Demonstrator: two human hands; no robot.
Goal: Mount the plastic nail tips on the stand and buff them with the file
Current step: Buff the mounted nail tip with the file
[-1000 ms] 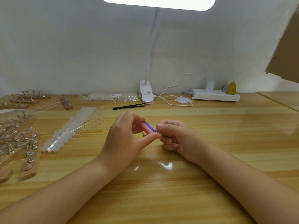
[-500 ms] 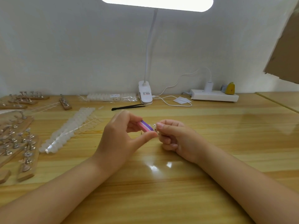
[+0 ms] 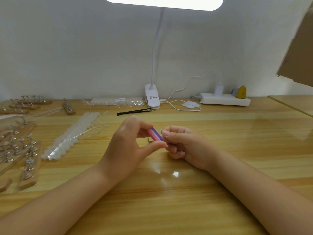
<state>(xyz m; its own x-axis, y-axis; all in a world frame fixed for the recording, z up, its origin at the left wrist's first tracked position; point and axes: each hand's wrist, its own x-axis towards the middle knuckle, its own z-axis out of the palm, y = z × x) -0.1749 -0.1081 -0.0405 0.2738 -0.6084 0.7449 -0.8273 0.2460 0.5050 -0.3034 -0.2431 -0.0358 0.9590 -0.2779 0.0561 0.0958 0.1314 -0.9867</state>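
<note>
With left hand pinching file and right hand curled round small stand above table, stroke lightly along barely visible tip, keeping stand steady.

Nail tip hidden within right hand; file's far end behind left hand.

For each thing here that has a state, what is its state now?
Lamp: lit.
File: pinched in left hand.
Right hand: curled round a small piece, mostly hidden.
Charger: plugged into power strip.
Tweezers: lying on table, untouched.
</note>
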